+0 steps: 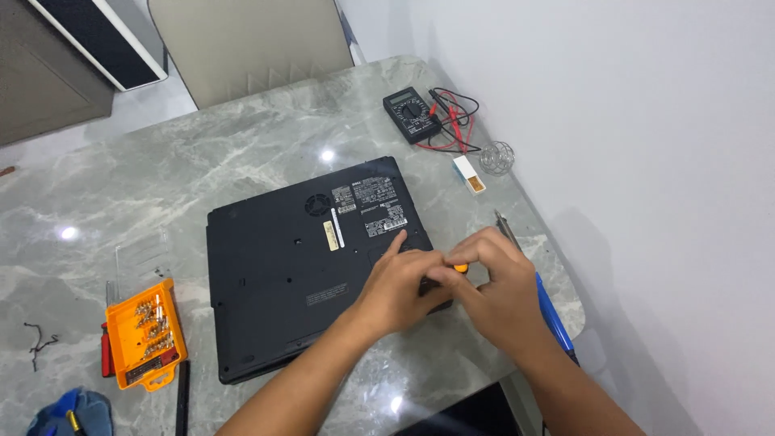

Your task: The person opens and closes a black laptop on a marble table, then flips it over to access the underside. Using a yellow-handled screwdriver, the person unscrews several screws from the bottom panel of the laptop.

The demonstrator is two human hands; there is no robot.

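Hands met over the upturned black laptop (299,266) on the grey marble bench (202,161). Right hand (496,291) pinched a small orange-handled screwdriver (460,267); left hand (400,287) lay loosely curled on the laptop, holding nothing visible.

Black laptop (299,266), orange bit case (145,333), grey-veined marble table (202,153).

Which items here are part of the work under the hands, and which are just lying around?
In use: left hand, right hand, orange-handled tool, upturned black laptop.

Lying about: orange bit case, multimeter with leads, blue-handled tool, white block, wire coil.
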